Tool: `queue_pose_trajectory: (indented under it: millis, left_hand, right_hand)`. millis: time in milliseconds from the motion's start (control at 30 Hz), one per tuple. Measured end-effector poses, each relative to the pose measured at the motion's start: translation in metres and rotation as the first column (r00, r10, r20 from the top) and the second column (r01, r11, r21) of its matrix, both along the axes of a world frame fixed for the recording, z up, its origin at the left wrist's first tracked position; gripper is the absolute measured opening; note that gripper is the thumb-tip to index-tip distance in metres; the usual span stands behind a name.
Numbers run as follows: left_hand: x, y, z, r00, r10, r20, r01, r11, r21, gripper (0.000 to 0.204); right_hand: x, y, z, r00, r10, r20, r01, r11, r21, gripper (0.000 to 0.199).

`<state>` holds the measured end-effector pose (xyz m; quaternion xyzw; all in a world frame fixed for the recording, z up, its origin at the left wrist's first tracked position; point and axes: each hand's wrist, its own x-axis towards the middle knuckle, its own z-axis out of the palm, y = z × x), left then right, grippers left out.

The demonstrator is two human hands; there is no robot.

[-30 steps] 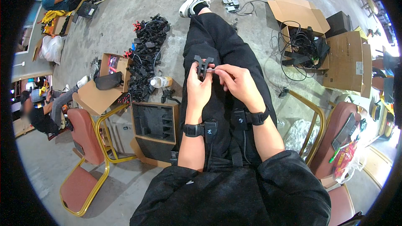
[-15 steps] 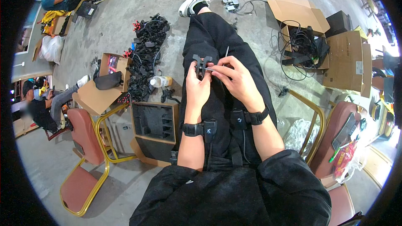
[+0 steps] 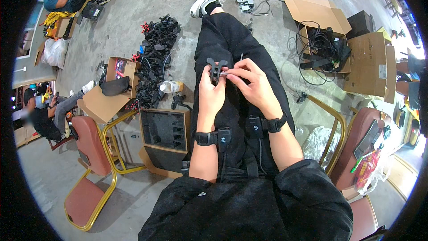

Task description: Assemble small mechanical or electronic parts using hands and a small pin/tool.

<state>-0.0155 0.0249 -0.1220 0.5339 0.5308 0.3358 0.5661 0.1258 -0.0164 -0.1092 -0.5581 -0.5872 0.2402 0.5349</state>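
Cable pile [image 3: 154, 56] left of leg, cardboard boxes [image 3: 343, 44] right

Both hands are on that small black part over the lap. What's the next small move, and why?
Probably keep the left hand steady on the black part and push the right hand's thin silvery piece slightly further in. Its tip already meets the part, and both hands are close together above the thigh.

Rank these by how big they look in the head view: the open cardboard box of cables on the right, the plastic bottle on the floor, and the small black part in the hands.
1. Cardboard box of cables, clearly largest.
2. Plastic bottle.
3. Small black part, held by the left hand and right hand.
The last two look close, and the part sits nearer the camera, so their order is unsure.
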Motion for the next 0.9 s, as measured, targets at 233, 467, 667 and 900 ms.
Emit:
queue_pose_trajectory:
  millis: [233,467,667,900]
  left_hand:
    - [-0.002,0.000,-0.003,1.000,-0.001,0.009,0.001,1.000,-0.004,0.029]
    - [-0.002,0.001,-0.004,1.000,-0.004,0.025,0.005,1.000,-0.025,0.029]
    - [-0.002,0.002,-0.004,1.000,-0.016,0.004,0.016,1.000,0.003,0.027]
    - [-0.002,0.000,-0.003,1.000,-0.017,-0.026,0.018,1.000,0.018,0.024]
  right_hand:
    - [0.001,-0.004,0.001,0.939,0.093,-0.331,-0.193,0.939,-0.283,0.017]
    - [0.001,-0.004,-0.001,0.916,0.050,-0.398,-0.200,0.917,-0.346,0.019]
    - [0.002,-0.001,0.000,0.987,0.054,-0.152,-0.081,0.981,-0.176,0.017]
    - [0.003,-0.004,0.002,0.993,0.078,-0.089,-0.090,0.986,-0.138,0.017]
